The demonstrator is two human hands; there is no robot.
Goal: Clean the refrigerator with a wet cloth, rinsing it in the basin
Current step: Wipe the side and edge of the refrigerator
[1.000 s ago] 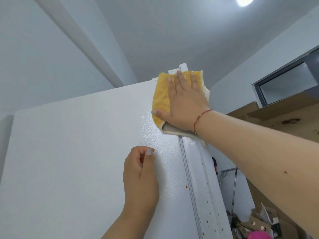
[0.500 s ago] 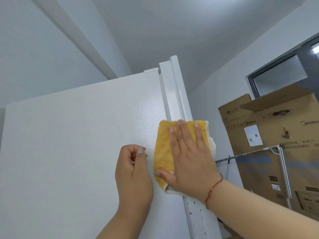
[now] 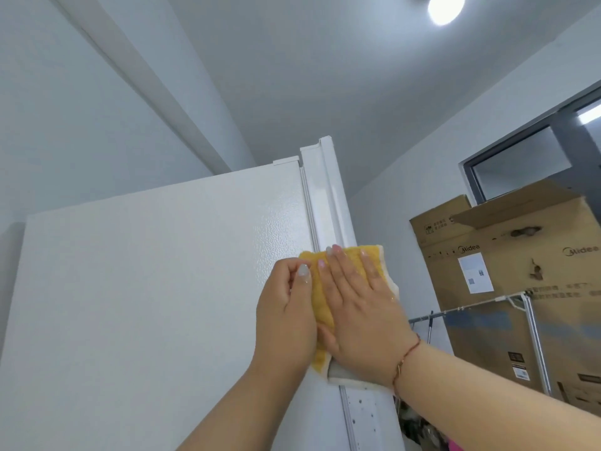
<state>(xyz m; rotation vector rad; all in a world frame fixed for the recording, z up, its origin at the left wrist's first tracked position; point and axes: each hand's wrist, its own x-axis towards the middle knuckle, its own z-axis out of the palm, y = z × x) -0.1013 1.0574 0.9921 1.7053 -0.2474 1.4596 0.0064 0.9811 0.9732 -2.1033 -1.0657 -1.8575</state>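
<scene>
Pale room, white walls and ceiling, one ceiling lamp [image 3: 445, 7] lit at top right; view looks up along a tall white refrigerator [image 3: 156, 304] filling the left and middle.

Right hand [image 3: 361, 307] lies flat, fingers straight and spread, palm pressing a yellow cloth [image 3: 320, 304] against the refrigerator's right front corner. Nothing gripped, just pushing. A thin red bracelet [image 3: 408, 358] sits on that wrist. Left hand [image 3: 286, 317] is just left of it, fingers curled loosely with the thumb up, knuckles against the textured side panel, touching the cloth's left edge; it seems to hold nothing.

The cloth is folded, long axis running up-down along the vertical door edge strip [image 3: 328, 203], white backing showing at its lower and right borders. It sits directly under the right palm, so the right hand is the working one; the left only steadies.

Key relation: the strip runs up above the fingertips and down below the wrist, where brown specks [image 3: 364, 415] dot the lower strip. Next stroke likely goes down along that axis toward the specks.

Far right: a Midea cardboard box [image 3: 507, 288], a metal rack [image 3: 527, 307] in front of it, dark window frame [image 3: 520, 161] above. No basin in view.
</scene>
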